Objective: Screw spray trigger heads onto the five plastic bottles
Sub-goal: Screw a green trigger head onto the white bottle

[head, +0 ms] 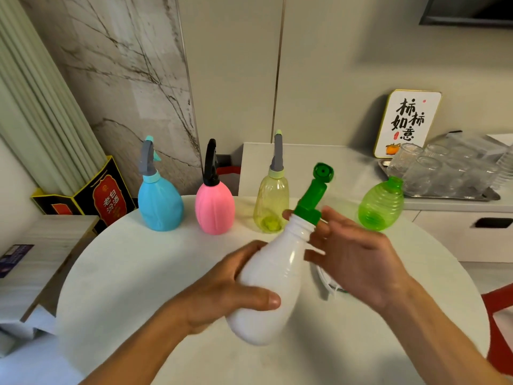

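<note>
Round white table (116,273); behind it, a white counter (319,162) bearing a metal tray (472,196) of clear drinking glasses (444,170). White rectangular sign with black calligraphy (407,122), leaning against the wall. Black, red and yellow printed carton (102,195), far left beside the marble wall panel (125,79).

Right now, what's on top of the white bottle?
A green spray head sits at the neck of the white bottle, tilted. The right hand has its fingers round the collar; the left hand grips the body. Some neck threads still show. The fingers hide part of the collar.
</note>
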Tool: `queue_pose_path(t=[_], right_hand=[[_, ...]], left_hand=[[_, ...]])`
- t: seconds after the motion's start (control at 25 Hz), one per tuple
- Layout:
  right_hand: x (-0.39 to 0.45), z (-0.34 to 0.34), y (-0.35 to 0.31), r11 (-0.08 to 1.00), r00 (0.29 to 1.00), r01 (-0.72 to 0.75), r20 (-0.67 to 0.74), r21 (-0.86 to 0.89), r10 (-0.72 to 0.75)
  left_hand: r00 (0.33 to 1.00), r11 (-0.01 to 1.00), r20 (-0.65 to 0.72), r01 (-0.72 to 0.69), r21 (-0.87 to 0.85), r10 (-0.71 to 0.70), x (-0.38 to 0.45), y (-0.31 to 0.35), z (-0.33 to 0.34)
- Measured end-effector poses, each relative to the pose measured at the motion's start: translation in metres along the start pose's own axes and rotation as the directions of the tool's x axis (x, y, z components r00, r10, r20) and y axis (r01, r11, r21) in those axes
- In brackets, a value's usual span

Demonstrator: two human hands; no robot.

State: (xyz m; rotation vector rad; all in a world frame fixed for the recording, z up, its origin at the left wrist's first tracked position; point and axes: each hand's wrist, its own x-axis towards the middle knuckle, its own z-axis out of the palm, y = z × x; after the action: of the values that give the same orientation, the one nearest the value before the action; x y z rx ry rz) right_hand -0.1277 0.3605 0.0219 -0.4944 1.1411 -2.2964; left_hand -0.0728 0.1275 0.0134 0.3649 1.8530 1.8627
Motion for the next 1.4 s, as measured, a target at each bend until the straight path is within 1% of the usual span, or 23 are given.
queue_pose_path(t=[0.04, 0.12, 0.16, 0.2, 0.32, 0.4, 0.44, 0.48, 0.52, 0.56, 0.6, 0.68, 0.72, 0.76, 0.8, 0.92, 1.12, 1.24, 1.32, 1.4], right_hand=[[0.001, 0.003, 0.009, 0.999, 0.999, 0.017, 0.027, 0.029, -0.017], [0.002, 0.009, 0.02, 0.992, 0.999, 0.04, 0.029, 0.119, -0.044], [0.002, 0.012, 0.022, 0.987, 0.998, 0.062, 0.01, 0.146, -0.064], [0.002, 0.013, 0.022, 0.987, 0.996, 0.088, -0.033, 0.132, -0.084], [0.004, 0.015, 0.019, 0.992, 0.969, 0.117, -0.216, -0.036, -0.122], [0.004, 0.017, 0.017, 0.988, 0.95, 0.126, -0.276, -0.085, -0.145], [0.003, 0.017, 0.017, 0.985, 0.941, 0.139, -0.298, -0.104, -0.164], [0.003, 0.018, 0.017, 0.98, 0.932, 0.146, -0.314, -0.136, -0.183], [0.003, 0.019, 0.018, 0.975, 0.93, 0.144, -0.313, -0.168, -0.191], [0.003, 0.02, 0.019, 0.975, 0.94, 0.131, -0.29, -0.178, -0.179], [0.003, 0.021, 0.019, 0.98, 0.956, 0.116, -0.249, -0.159, -0.153], [0.001, 0.02, 0.014, 0.993, 0.984, 0.106, -0.142, -0.051, -0.113], [0.001, 0.018, 0.011, 0.994, 0.991, 0.104, -0.089, 0.012, -0.103], [0.0, 0.017, 0.009, 0.994, 0.994, 0.099, -0.054, 0.052, -0.096], [0.001, 0.017, 0.009, 0.994, 0.994, 0.096, -0.052, 0.057, -0.093], [0.003, 0.019, 0.012, 0.988, 0.977, 0.141, -0.153, -0.066, -0.15], [0.003, 0.03, 0.009, 0.965, 0.954, 0.211, -0.183, -0.153, -0.238], [0.005, 0.032, 0.009, 0.962, 0.941, 0.212, -0.229, -0.174, -0.249], [0.004, 0.031, 0.008, 0.962, 0.943, 0.208, -0.226, -0.175, -0.245], [0.003, 0.029, 0.005, 0.958, 0.948, 0.219, -0.19, -0.187, -0.254]], left_hand=[[0.998, 0.994, 0.055, 0.027, -0.108, -0.021, 0.001, -0.003, 0.007], [0.991, 0.964, 0.127, 0.08, -0.253, -0.049, 0.003, -0.011, 0.015], [0.987, 0.952, 0.148, 0.101, -0.288, -0.06, 0.004, -0.014, 0.016], [0.987, 0.951, 0.149, 0.103, -0.292, -0.061, 0.005, -0.015, 0.017], [0.999, 0.979, 0.022, 0.047, -0.201, -0.043, 0.008, -0.016, 0.022], [0.998, 0.986, -0.058, 0.014, -0.164, -0.024, 0.008, -0.013, 0.028], [0.994, 0.996, -0.106, -0.016, -0.086, 0.007, 0.01, -0.013, 0.03], [0.989, 0.998, -0.141, -0.031, 0.047, 0.038, 0.012, -0.014, 0.031], [0.986, 0.987, -0.159, -0.021, 0.157, 0.046, 0.013, -0.015, 0.032], [0.988, 0.981, -0.151, -0.007, 0.194, 0.037, 0.014, -0.014, 0.032], [0.994, 0.989, -0.11, 0.006, 0.148, 0.01, 0.014, -0.014, 0.033], [0.995, 0.997, 0.079, 0.057, -0.044, -0.053, 0.011, -0.009, 0.031], [0.987, 0.99, 0.15, 0.078, -0.119, -0.059, 0.009, -0.007, 0.03], [0.981, 0.982, 0.184, 0.088, -0.165, -0.057, 0.009, -0.006, 0.028], [0.982, 0.979, 0.183, 0.081, -0.186, -0.047, 0.009, -0.007, 0.027], [0.996, 0.983, 0.088, 0.038, -0.181, -0.022, 0.011, -0.01, 0.028], [0.999, 0.995, 0.018, -0.043, -0.085, 0.045, 0.015, -0.01, 0.03], [0.999, 0.997, -0.001, -0.034, -0.062, 0.034, 0.018, -0.01, 0.03], [1.0, 0.998, -0.013, -0.026, -0.05, 0.025, 0.019, -0.011, 0.032], [0.999, 0.998, -0.011, -0.044, -0.037, 0.044, 0.02, -0.012, 0.035]])
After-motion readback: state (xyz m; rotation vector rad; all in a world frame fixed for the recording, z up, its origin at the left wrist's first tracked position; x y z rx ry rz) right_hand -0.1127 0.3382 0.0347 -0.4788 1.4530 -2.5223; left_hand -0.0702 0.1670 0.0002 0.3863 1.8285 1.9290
